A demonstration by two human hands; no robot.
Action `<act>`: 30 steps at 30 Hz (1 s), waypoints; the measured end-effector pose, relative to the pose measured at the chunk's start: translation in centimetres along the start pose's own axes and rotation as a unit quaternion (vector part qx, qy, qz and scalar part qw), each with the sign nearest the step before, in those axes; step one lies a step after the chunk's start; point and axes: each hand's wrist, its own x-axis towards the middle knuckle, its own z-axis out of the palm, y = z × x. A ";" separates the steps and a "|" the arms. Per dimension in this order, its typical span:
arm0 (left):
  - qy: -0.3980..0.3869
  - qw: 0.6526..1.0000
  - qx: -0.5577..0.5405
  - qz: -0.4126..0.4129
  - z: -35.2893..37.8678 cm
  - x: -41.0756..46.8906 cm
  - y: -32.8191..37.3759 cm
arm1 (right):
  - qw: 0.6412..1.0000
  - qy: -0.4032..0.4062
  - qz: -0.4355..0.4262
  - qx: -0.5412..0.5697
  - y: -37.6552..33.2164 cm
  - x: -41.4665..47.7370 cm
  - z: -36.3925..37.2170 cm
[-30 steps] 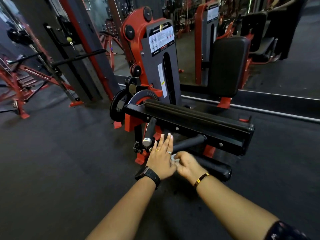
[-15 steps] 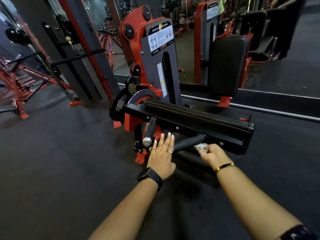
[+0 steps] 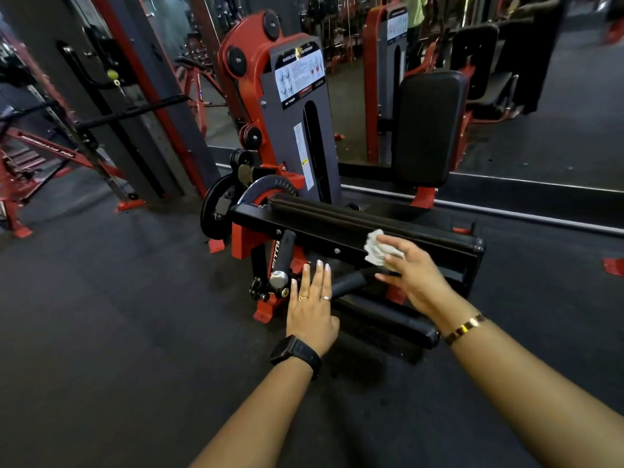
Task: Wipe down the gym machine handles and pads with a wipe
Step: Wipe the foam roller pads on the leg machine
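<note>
Far left there's a red rack [image 3: 20, 157] with a black bar [image 3: 128, 111] sticking out across it, all parked on the dark rubber floor [image 3: 101, 315]. Next over is the red-and-grey leg machine [image 3: 256, 45], with an exercise placard [image 3: 299, 76] up on its weight-stack cover. Low at the front, a chrome-capped handle [image 3: 283, 261] angles down toward the camera.

Right beside that cap is the left hand [image 3: 312, 310]: palm down, fingers straight and together, not gripping anything, black watch [image 3: 293, 354] on the wrist. It sits over the near end of the foam-grip handle [image 3: 349, 285], though I can't tell if it's actually touching it.

Moving right, the wipe [image 3: 376, 246] is a crumpled white wad up against the front of the black beam [image 3: 320, 236], just under the long black pad [image 3: 354, 214] that runs along the top. The right hand [image 3: 413, 276] has it bunched under its fingers and thumb, gold bracelet [image 3: 464, 329] on that wrist. Behind and above stands the upright backrest pad [image 3: 427, 126], with a mirror [image 3: 557, 130] behind it.
</note>
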 end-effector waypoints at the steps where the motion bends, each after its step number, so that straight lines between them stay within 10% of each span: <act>1: 0.005 1.000 0.002 0.001 0.0 0.0 0.0 | 0.985 -0.037 -0.081 -0.148 0.3 0.3 0.1; 4: 0.014 1.000 -0.002 0.000 0.3 0.0 -0.2 | 0.857 -0.067 -0.242 -0.450 0.9 0.9 0.6; 9: 0.040 0.999 -0.007 0.011 0.6 -0.1 -0.3 | 0.740 0.058 -0.329 -0.584 3.5 1.6 0.5; 17: 0.050 0.995 -0.081 0.015 0.7 0.0 -0.3 | 0.852 -0.023 -0.198 -0.484 6.0 -0.9 5.9; 21: 0.041 0.966 -0.254 0.005 0.9 0.1 -0.6 | 0.818 -0.092 -0.295 -0.485 7.2 -1.6 5.8; 24: 0.018 0.906 -0.422 -0.032 0.3 0.3 -0.5 | 0.750 -0.110 -0.374 -0.534 7.3 -0.1 2.0; 30: 0.043 0.673 -0.702 -0.228 -1.8 1.8 0.2 | 0.832 0.030 -0.222 -0.508 7.1 2.6 0.4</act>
